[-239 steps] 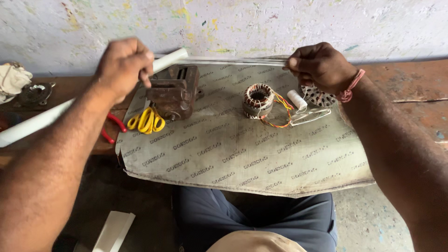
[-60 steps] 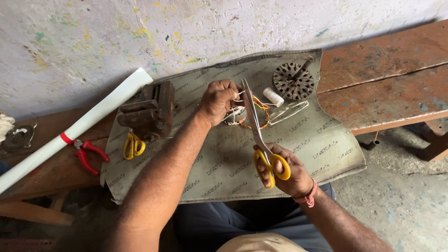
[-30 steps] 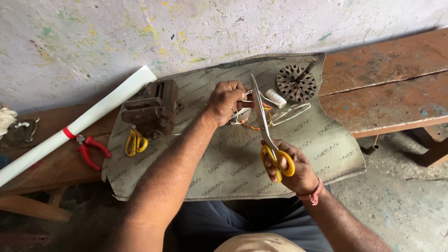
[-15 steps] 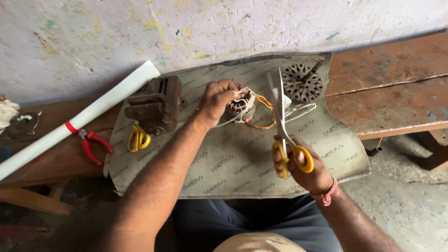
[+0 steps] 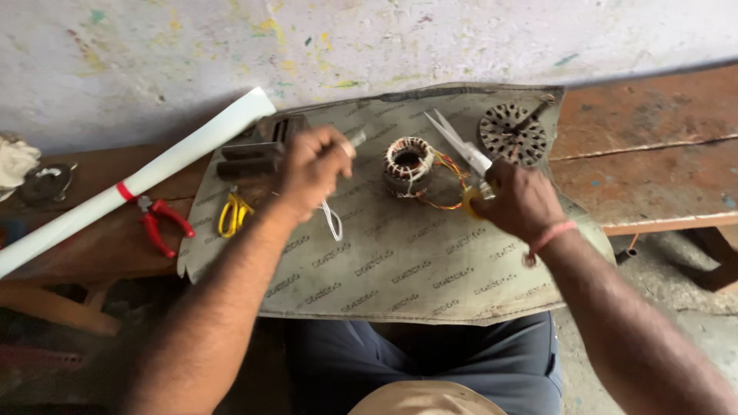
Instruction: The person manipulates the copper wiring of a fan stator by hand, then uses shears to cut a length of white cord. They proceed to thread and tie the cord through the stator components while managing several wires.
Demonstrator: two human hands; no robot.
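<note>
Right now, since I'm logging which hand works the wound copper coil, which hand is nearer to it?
Right. The right hand, holding scissors, sits just right of the coil; the left hand, pinching a white strand, is farther off on its left.

1 head-worn camera looks steeply down, close over the bench [image 5: 653, 154] and lap.

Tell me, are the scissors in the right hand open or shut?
Open: the scissors' two pale blades splay apart into a V above the right hand, which grips the yellow handles.
</note>
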